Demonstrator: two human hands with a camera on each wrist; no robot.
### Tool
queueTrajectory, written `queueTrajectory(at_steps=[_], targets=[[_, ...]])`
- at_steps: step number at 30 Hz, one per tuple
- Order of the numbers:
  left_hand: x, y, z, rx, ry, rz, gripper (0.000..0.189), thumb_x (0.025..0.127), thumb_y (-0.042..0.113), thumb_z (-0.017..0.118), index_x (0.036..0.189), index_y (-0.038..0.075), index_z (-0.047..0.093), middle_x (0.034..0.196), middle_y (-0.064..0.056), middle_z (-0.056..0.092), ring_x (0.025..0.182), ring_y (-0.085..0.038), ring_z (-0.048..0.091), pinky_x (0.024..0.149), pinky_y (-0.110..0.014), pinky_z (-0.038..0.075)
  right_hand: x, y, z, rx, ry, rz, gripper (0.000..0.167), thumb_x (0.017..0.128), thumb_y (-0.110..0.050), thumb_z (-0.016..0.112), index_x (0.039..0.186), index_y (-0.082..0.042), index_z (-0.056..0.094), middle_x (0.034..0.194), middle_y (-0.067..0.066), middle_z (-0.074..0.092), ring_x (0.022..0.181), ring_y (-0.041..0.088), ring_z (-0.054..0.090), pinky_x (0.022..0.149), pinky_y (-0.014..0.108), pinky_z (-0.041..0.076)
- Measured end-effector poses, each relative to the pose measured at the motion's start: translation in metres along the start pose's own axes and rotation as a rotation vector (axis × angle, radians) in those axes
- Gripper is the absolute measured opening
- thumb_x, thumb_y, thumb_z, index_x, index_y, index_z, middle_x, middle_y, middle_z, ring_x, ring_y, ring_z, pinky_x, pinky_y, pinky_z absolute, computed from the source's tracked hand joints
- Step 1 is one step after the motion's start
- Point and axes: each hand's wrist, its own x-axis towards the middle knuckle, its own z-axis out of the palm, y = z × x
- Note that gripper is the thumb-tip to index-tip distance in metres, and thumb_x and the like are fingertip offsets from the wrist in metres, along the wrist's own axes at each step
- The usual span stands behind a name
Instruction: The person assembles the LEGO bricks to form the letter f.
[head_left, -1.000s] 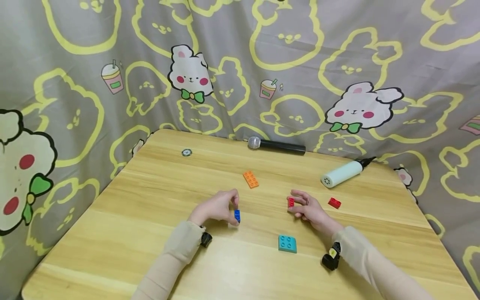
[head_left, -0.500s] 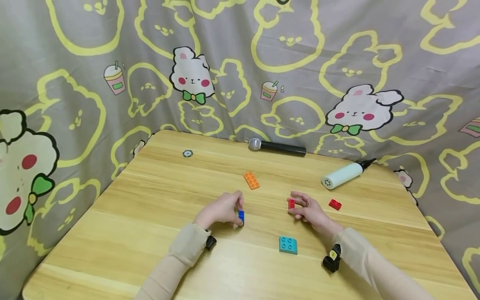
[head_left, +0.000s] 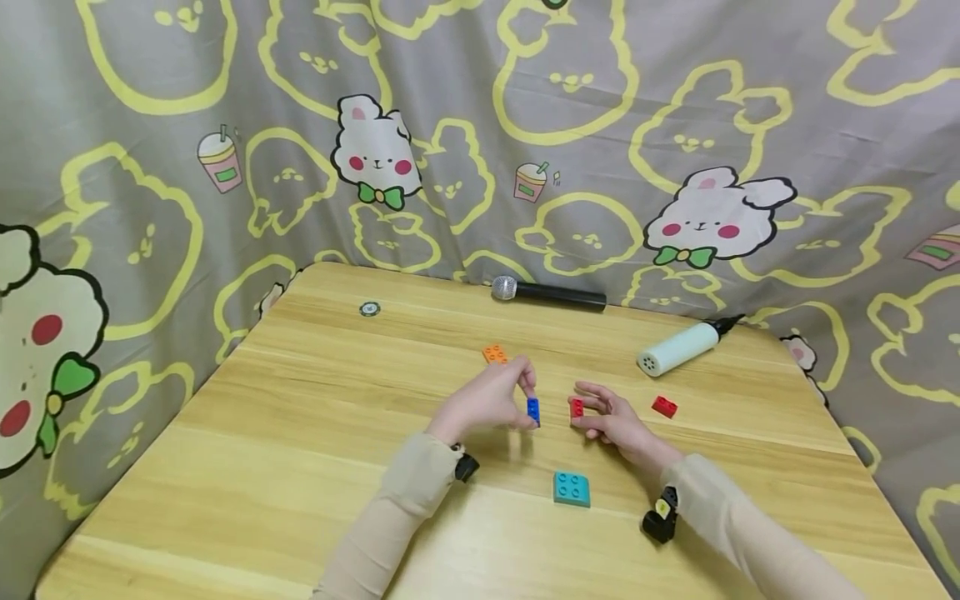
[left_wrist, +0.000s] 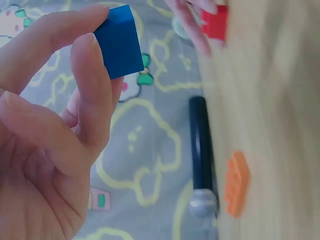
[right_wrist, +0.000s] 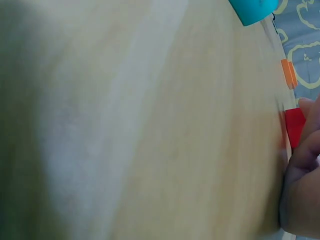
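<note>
My left hand (head_left: 486,402) pinches a small blue toy brick (head_left: 533,411) between thumb and fingers; in the left wrist view the blue brick (left_wrist: 119,42) is held raised off the table. Just to its right, my right hand (head_left: 617,419) grips a small red brick (head_left: 577,409) at the table surface. A narrow gap separates the blue and red bricks. Behind my left hand lies an orange brick (head_left: 494,353), partly hidden by it. A teal brick (head_left: 572,489) with studs up lies in front of the hands. Right of my right hand sits a second red brick (head_left: 664,406).
A black microphone (head_left: 558,296) lies along the back edge of the wooden table (head_left: 225,467). A pale green hand pump (head_left: 678,348) is at the back right. Far left lies a round chip (head_left: 370,309). A patterned curtain (head_left: 450,150) hangs behind the table.
My left hand has lifted the blue brick and carried it right, close to the red brick, now covering part of the orange brick. My right hand has stayed nearly still.
</note>
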Motion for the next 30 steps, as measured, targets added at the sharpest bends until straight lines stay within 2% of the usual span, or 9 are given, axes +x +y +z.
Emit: queueTrajectory(at_steps=[4, 11, 17, 26, 30], targets=[[0.009, 0.01, 0.008, 0.025, -0.012, 0.016, 0.049, 0.069, 0.015, 0.086, 0.103, 0.012, 0.05, 0.096, 0.003, 0.064, 0.073, -0.008, 0.054, 0.07, -0.021, 0.044, 0.0, 0.002, 0.001, 0.001, -0.005, -0.004, 0.07, 0.089, -0.005, 0.064, 0.148, -0.006, 0.027, 0.146, 0.027, 0.038, 0.056, 0.002, 0.055, 0.049, 0.017, 0.033], [0.023, 0.004, 0.028, -0.024, -0.075, -0.008, 0.049, 0.072, 0.01, 0.083, 0.108, 0.008, 0.05, 0.096, 0.001, 0.065, 0.063, -0.008, 0.058, 0.064, -0.021, 0.048, 0.004, 0.003, 0.002, -0.001, 0.019, -0.014, 0.069, 0.087, -0.003, 0.065, 0.147, -0.007, 0.031, 0.144, 0.025, 0.042, 0.056, 0.004, 0.055, 0.048, 0.017, 0.033], [0.036, -0.002, 0.038, 0.078, -0.123, -0.016, 0.051, 0.071, 0.011, 0.084, 0.11, 0.005, 0.052, 0.092, 0.003, 0.065, 0.066, -0.007, 0.057, 0.068, -0.02, 0.046, 0.003, 0.001, 0.001, 0.018, 0.028, -0.019, 0.07, 0.086, 0.001, 0.062, 0.148, -0.007, 0.03, 0.144, 0.026, 0.041, 0.055, 0.004, 0.056, 0.047, 0.017, 0.033], [0.037, -0.005, 0.041, 0.078, -0.172, -0.087, 0.048, 0.069, 0.001, 0.083, 0.106, 0.002, 0.052, 0.088, 0.0, 0.062, 0.059, -0.009, 0.059, 0.058, -0.02, 0.049, -0.001, 0.002, 0.001, 0.01, 0.021, -0.033, 0.069, 0.088, -0.002, 0.063, 0.148, -0.006, 0.029, 0.144, 0.026, 0.042, 0.054, 0.003, 0.056, 0.047, 0.017, 0.034], [0.033, -0.009, 0.045, 0.135, -0.168, -0.09, 0.047, 0.068, 0.006, 0.085, 0.102, 0.006, 0.053, 0.087, 0.002, 0.062, 0.06, -0.007, 0.058, 0.06, -0.019, 0.047, -0.001, 0.004, 0.003, 0.02, 0.034, -0.029, 0.074, 0.087, -0.001, 0.064, 0.15, -0.006, 0.026, 0.144, 0.025, 0.043, 0.053, 0.003, 0.056, 0.048, 0.017, 0.034]])
